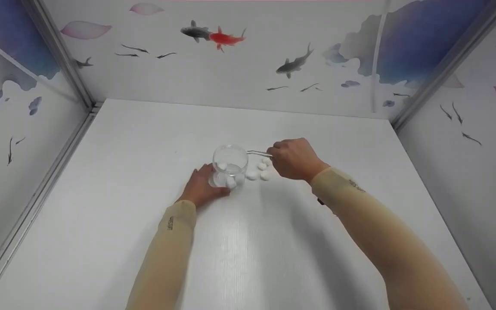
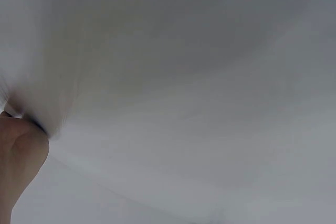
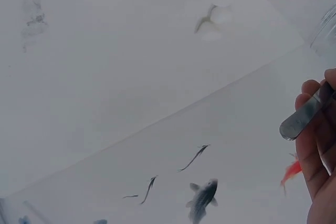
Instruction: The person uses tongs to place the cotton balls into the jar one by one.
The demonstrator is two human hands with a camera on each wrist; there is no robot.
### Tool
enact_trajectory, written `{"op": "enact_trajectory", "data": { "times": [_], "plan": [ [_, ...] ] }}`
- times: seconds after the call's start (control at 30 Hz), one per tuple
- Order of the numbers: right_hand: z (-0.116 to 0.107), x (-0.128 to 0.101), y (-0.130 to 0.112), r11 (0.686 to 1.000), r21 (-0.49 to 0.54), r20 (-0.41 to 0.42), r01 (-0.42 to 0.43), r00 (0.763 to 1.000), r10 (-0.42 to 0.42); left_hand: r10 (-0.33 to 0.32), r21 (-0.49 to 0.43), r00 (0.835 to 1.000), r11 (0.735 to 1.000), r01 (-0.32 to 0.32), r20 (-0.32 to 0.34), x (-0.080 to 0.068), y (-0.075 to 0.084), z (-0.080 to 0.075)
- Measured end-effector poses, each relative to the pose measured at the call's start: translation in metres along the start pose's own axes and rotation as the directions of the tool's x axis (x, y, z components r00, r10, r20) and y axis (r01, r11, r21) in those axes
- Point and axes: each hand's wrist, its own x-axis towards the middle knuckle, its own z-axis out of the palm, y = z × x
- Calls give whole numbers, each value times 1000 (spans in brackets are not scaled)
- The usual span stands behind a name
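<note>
Clear glass is what I'm steadying: the jar stands upright near the middle of the white table, with my left hand curled round its near side, and at least two white balls lie inside it. My right hand pinches metal tweezers, whose tips reach toward the jar's rim; I can't tell from the head view whether they carry anything. Several more white balls lie on the table just beside the jar, under that hand. The risk I see is the tweezers knocking the rim and tipping the jar, or a smooth round ball slipping from the tips and rolling away across the table.
</note>
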Motion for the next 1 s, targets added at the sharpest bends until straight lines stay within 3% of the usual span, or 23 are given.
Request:
{"op": "enact_trajectory", "data": {
  "times": [0.13,0.47,0.7,1.0],
  "plan": [
    [7,-16,11,999,21,21,-38,999,37,11,-10,1000,1000,-11,-5,1,-1,-1],
    [35,-53,19,995,52,164,-90,983,81,42,-9,999,999,-43,-6,1,-1,-1],
    [43,-58,17,990,85,234,-117,968,94,25,-13,1000,1000,-25,-5,0,-2,-2],
    [49,-58,11,988,102,242,-115,966,88,22,-25,1000,999,-22,-3,0,-1,-1]
  ]
}}
